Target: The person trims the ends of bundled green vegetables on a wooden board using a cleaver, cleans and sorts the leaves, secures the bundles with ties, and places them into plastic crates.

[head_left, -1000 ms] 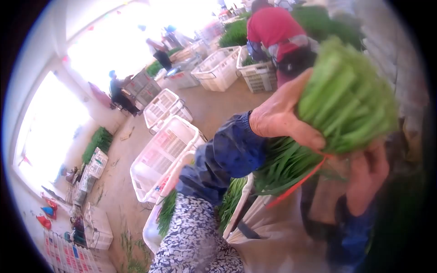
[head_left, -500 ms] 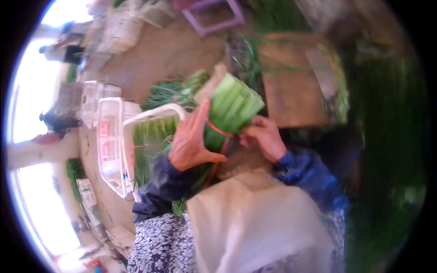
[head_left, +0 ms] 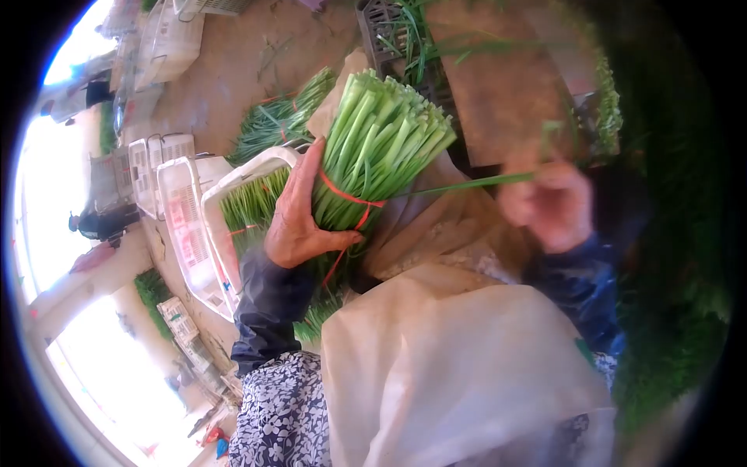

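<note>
My left hand grips a thick bundle of green chives from its left side, thumb across the front. A red tie circles the bundle, and its loose end hangs below. The pale cut ends fan out toward the upper right. My right hand, blurred by motion, is off to the right of the bundle with its fingers closed on a single chive leaf. That leaf stretches between the bundle and the hand.
White plastic baskets stand at my left, the nearest holding tied chives. More bundled chives lie on the floor beyond. A dark crate and a brown board are ahead. Greenery fills the far right. A pale apron covers my lap.
My right hand has moved from beside the tie out to the right, drawing a chive leaf with it. The bundle has shifted slightly left in my left hand's grip.
</note>
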`<state>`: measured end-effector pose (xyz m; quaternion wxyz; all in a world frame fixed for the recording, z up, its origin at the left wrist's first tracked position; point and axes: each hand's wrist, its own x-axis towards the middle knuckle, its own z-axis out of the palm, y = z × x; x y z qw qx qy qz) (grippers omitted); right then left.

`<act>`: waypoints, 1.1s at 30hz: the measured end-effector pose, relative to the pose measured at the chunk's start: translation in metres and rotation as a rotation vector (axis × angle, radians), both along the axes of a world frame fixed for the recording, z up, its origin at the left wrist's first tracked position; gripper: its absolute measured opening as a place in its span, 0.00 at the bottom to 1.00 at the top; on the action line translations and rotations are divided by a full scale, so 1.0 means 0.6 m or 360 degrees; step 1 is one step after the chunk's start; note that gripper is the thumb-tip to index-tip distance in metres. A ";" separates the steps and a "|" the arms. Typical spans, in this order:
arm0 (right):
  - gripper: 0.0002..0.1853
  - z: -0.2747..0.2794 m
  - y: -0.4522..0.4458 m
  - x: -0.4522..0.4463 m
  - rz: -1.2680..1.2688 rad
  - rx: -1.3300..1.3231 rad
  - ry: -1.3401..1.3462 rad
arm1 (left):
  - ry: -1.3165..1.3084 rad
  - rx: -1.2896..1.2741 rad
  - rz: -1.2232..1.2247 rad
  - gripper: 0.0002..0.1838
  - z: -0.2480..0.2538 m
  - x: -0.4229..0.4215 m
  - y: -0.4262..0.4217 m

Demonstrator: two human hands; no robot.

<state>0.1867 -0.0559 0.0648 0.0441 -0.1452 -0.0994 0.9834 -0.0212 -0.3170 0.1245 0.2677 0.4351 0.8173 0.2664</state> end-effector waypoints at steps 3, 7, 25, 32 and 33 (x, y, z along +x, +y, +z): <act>0.06 0.000 0.092 0.058 -0.0330 -0.0420 0.0113 | 0.0086 -0.0053 0.0003 0.62 0.002 -0.002 -0.022; 0.07 -0.036 0.232 0.161 -0.0956 0.0527 -0.0258 | 0.0053 -0.0161 0.0070 0.61 -0.007 -0.007 -0.058; 0.06 -0.018 0.001 -0.138 -0.0053 0.2449 0.0408 | 0.0035 -0.0081 0.0249 0.67 0.004 0.025 0.050; 0.09 -0.053 0.009 -0.081 0.0180 0.2188 -0.0414 | 0.0015 -0.0046 0.0285 0.63 -0.024 0.011 0.001; 0.08 -0.057 -0.006 -0.080 0.0052 0.1662 -0.0192 | 0.0059 -0.0148 0.0289 0.62 -0.015 0.015 0.012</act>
